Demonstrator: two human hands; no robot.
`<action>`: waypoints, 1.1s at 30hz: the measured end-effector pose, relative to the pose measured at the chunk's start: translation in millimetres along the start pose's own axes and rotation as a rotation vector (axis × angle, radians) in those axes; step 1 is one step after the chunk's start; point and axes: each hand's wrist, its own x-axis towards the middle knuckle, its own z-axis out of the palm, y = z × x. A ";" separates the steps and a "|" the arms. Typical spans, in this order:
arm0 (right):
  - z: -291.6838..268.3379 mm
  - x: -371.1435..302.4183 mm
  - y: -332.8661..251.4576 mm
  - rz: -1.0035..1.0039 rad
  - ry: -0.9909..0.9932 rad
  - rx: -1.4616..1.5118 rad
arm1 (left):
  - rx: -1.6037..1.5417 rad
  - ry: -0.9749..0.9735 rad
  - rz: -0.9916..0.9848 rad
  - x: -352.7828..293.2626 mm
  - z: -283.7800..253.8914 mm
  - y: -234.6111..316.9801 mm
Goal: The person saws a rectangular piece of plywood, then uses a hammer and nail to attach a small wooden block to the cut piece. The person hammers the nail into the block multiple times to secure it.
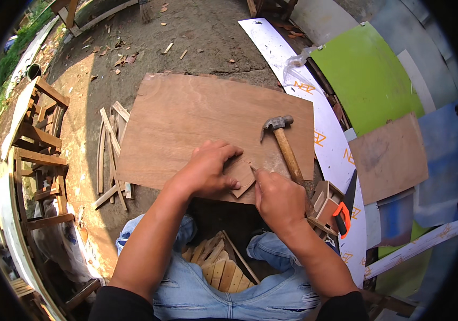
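Observation:
A brown plywood board point(186, 117) lies before me at about knee height. On its near edge rests a small thin piece of wood point(246, 187). My left hand point(210, 168) presses down there, fingers apart and thumb stretched out on the small piece. Close by on the right, my right hand point(280, 198) is closed round a thin pointed pencil point(253, 170). Its tip meets the wood by the small piece's edge; most of it is hidden in my fingers. A claw hammer point(287, 147) with a wooden handle lies on the board, right of my hands.
An orange-handled saw point(342, 219) and a small wooden box point(325, 200) sit at the right, near a long white printed strip point(298, 91). Loose wood sticks point(110, 144) lie left of the board. Wooden frames point(42, 158) stand far left; coloured sheets point(368, 75) cover the right.

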 end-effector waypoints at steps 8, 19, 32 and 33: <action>21.4 -10.0 -9.3 0.062 0.076 -0.017 | 0.039 0.032 0.044 0.9 3.2 -2.7; 26.4 3.7 6.6 0.493 0.105 0.754 | 0.077 0.052 -0.002 -1.3 8.2 -3.1; 15.3 -2.3 4.5 0.170 0.087 0.251 | 0.077 0.018 -0.020 1.6 3.9 -0.9; 15.6 -1.8 2.9 0.166 0.063 0.224 | 0.060 0.016 -0.020 1.5 3.7 -1.0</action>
